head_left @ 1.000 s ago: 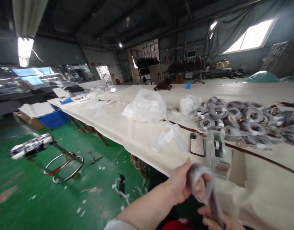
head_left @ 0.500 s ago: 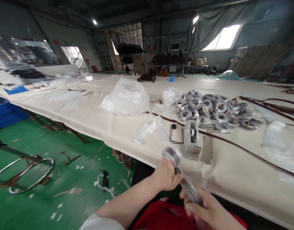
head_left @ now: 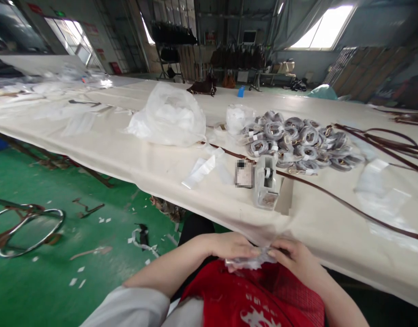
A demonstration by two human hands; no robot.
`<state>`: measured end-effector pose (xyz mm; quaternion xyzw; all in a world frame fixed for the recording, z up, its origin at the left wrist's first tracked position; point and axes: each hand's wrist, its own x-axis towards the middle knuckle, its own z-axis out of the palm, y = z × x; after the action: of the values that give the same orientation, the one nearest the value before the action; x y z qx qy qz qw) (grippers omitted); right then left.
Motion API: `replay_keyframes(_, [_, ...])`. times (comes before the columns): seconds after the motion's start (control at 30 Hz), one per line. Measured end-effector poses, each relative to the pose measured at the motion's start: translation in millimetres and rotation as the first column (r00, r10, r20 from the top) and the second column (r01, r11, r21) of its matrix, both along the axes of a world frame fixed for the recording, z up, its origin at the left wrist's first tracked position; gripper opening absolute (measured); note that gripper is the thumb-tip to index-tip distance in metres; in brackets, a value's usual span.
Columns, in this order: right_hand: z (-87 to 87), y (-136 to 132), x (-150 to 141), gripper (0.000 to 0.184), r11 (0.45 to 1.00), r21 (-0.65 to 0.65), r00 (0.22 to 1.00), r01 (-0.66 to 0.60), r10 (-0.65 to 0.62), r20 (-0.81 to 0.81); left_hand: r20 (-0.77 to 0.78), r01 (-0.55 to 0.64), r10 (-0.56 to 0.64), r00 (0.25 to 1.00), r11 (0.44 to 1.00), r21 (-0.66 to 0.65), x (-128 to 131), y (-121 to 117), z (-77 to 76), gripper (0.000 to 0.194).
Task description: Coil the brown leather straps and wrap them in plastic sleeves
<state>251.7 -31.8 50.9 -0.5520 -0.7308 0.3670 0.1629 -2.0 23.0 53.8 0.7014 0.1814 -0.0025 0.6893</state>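
My left hand (head_left: 229, 247) and my right hand (head_left: 294, 256) meet just below the front edge of the long cream table (head_left: 134, 159), above my red apron (head_left: 250, 295). Both are closed on a strap wrapped in clear plastic (head_left: 251, 261), which lies crumpled between the fingertips. On the table straight ahead stand a clear tape dispenser (head_left: 266, 181) and a phone (head_left: 245, 173). Behind them lies a heap of several coiled wrapped straps (head_left: 294, 141).
A big clear plastic bag (head_left: 168, 116) sits left of the heap, loose plastic sleeves (head_left: 202, 168) near the phone. A long dark strap (head_left: 348, 206) runs across the table to the right. Green floor with scraps and a metal ring stool frame (head_left: 28, 227) at left.
My hands came down from in front of the table edge to my lap, and the upright coiled strap now lies flat between them. The view has tilted down and turned right.
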Motion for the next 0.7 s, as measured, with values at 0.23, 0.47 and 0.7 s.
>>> replay_keyframes(0.23, [-22.2,-25,-41,0.054,0.983,-0.104,0.928,0.15,-0.176,-0.328,0.16,-0.169,0.292,0.943,0.834,-0.526,4,1,-10.6,0.065])
replay_keyframes(0.47, [-19.5,-29,-75,0.053,0.928,-0.312,0.791,0.203,-0.343,-0.506,0.189,-0.165,0.492,0.85,0.588,-0.791,22,-8,-22.9,0.064])
replay_keyframes(0.7, [-11.3,-17,-38,0.04,0.941,-0.251,0.942,0.226,-0.276,-0.19,0.149,-0.661,0.757,0.636,0.635,-0.401,22,-5,-27.9,0.059])
